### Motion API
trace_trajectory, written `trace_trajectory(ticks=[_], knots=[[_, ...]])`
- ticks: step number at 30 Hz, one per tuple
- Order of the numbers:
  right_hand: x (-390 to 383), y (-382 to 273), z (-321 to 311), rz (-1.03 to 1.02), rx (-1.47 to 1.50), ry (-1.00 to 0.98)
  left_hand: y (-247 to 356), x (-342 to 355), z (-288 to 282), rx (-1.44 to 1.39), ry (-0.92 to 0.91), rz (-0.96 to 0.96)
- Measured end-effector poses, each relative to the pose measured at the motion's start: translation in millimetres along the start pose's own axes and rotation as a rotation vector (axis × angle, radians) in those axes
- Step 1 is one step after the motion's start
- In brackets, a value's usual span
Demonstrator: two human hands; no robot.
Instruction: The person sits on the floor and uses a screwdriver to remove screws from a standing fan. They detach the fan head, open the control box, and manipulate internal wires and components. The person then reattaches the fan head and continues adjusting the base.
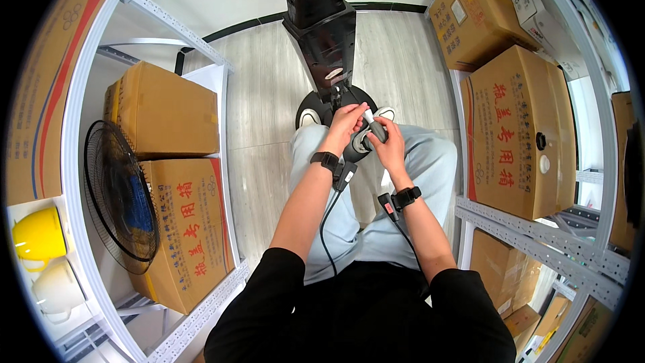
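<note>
Between my hands is a dark grey cylindrical piece (377,130) with a white end, tilted over my knees; its exact kind is not clear. My right hand (390,144) has its fingers wrapped round the grey part. At the white end, my left hand (346,124) has its fingers pinched together, and the fingertips partly hide what they hold. Just below the hands sits a round grey part (356,146), mostly covered by them. Directly ahead rises a black column (322,40) on a round black base (309,102), between my shoes. Both wrists wear black straps with cabled modules.
Metal shelving flanks me on both sides. On the left are cardboard boxes (178,111), a round black wire fan guard (121,195) leaning against them, and yellow (39,234) and white hard hats (57,290). More cartons (521,131) fill the right shelves.
</note>
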State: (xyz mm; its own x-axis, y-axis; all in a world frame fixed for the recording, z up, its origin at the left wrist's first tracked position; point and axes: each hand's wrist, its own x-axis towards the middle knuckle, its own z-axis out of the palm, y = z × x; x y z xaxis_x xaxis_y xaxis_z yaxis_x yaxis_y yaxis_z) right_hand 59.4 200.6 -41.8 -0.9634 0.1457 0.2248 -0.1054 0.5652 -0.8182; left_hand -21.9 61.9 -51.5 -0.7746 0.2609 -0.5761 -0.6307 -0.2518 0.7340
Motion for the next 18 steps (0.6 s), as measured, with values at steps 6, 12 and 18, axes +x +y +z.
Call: trace_trajectory(ticks=[6,12,18], knots=[[-5.4,16.2,-25.8,1.007,1.097,-0.320,-4.9,4.8,0.3,-0.033,0.028,-0.007],[-16.1,15.4,-1.1,0.737,0.793,-0.105,-3.2,5.3,3.5,-0.009,0.084,0.002],[-22.0,8.8,-12.1,0.910,1.091,-0.158,-5.1,6.0,0.6,-0.029,0.122,0.030]])
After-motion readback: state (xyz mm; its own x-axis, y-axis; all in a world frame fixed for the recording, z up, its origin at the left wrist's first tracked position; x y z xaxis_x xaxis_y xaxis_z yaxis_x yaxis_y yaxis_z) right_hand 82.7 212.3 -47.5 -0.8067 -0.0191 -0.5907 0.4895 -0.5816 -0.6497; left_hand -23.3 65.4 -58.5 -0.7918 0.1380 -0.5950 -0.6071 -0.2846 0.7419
